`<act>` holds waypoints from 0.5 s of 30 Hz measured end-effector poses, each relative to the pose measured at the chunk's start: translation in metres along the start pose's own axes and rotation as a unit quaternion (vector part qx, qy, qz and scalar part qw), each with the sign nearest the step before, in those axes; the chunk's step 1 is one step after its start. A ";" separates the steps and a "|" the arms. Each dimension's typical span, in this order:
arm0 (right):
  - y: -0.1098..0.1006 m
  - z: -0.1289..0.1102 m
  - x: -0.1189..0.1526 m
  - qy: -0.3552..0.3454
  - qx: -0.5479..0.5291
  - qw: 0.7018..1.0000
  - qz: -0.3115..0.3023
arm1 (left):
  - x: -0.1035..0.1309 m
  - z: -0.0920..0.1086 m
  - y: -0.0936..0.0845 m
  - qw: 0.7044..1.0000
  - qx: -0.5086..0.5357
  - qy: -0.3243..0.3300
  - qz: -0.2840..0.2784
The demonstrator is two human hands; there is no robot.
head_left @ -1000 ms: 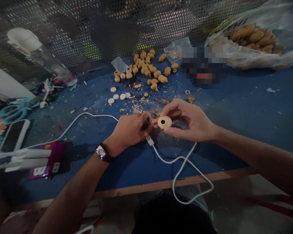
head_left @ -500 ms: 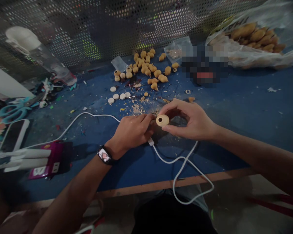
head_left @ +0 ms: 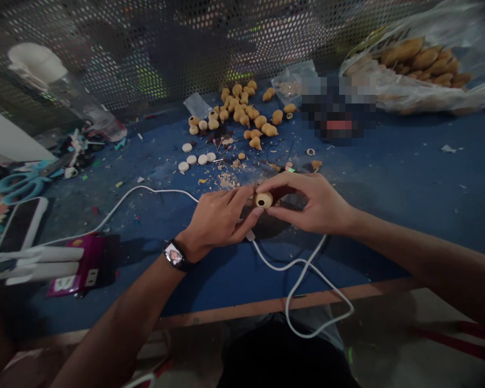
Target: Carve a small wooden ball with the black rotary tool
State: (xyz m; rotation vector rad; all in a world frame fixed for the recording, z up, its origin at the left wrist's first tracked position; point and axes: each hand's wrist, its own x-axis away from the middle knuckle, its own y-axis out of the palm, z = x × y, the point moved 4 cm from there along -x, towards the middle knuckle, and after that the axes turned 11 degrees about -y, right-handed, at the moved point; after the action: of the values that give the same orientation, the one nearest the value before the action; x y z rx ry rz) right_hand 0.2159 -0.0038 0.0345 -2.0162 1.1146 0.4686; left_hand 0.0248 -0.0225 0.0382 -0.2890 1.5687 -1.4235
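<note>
Between my two hands is a small pale gourd (head_left: 263,200) with a round dark hole in the side facing me. The thumb and fingertips of my right hand (head_left: 317,202) pinch it from the right. My left hand (head_left: 222,213), with a black smartwatch (head_left: 174,254) on its wrist, grips it from the left with thumb and forefinger. The rest of the left fingers are hidden under that hand. A white cable (head_left: 285,268) comes out beneath the left hand. Beyond the hands lie pale shavings (head_left: 228,180) and a pile of small gourds (head_left: 242,110).
White round discs (head_left: 202,159) lie left of the shavings. A plastic bag of gourds (head_left: 436,62) stands back right. On the left are blue scissors (head_left: 20,183), a phone (head_left: 22,223), a purple power block (head_left: 78,264) with white plugs and a clear bottle (head_left: 101,121).
The gourd has shifted slightly left and its hole has turned a little downward. My left thumb and forefinger have come onto it. The right hand has kept its pinch.
</note>
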 end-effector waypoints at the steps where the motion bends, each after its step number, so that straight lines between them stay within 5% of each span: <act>1: 0.000 0.000 0.000 -0.002 0.004 1.000 -0.003 | 0.001 -0.001 0.001 1.000 0.002 -0.002 -0.004; 8: -0.003 -0.004 0.000 -0.013 0.032 0.999 -0.009 | 0.002 -0.002 0.004 1.000 0.007 -0.005 0.003; 15: -0.003 -0.006 0.001 -0.006 0.041 0.999 -0.026 | 0.000 0.000 -0.003 0.996 0.037 0.027 0.071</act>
State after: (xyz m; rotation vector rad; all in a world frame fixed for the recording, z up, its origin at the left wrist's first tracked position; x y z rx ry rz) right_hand 0.2187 -0.0079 0.0390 -1.9636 1.0540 0.4010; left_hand 0.0235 -0.0236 0.0404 -0.0934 1.5457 -1.3840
